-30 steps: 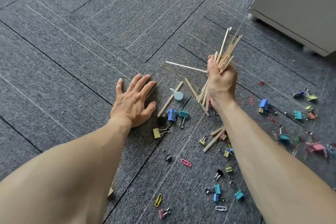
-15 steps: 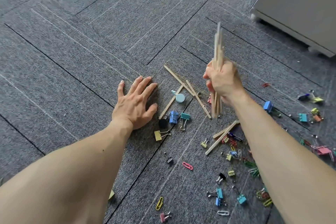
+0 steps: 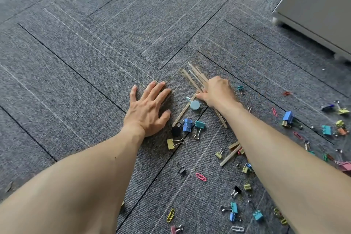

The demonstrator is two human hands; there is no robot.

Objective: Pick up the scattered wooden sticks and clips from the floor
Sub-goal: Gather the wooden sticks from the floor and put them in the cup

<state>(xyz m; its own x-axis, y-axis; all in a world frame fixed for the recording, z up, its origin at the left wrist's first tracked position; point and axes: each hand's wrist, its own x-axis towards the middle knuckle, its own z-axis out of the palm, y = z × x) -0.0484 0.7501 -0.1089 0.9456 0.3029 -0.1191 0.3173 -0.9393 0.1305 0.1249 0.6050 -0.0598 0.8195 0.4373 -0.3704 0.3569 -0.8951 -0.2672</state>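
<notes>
— Down has gone the right hand (image 3: 218, 94) since half a second ago: its bundle of sticks (image 3: 196, 76), upright then, now lies low against the floor (image 3: 95, 53), tips fanning up and to the left.

— Does it grip them?

— Yes, fingers curled round the bundle. The left hand (image 3: 149, 108) has not shifted: flat on the carpet, fingers spread, holding nothing.

— What lies loose?

— One loose stick (image 3: 185, 109) between the hands, beside a pale blue disc (image 3: 195, 105); two more sticks (image 3: 228, 156) against the right forearm; a blue binder clip (image 3: 187, 125), a teal binder clip (image 3: 199, 125), a pink paper clip (image 3: 201, 176), and scattered clips (image 3: 288, 118) off to the right.
</notes>
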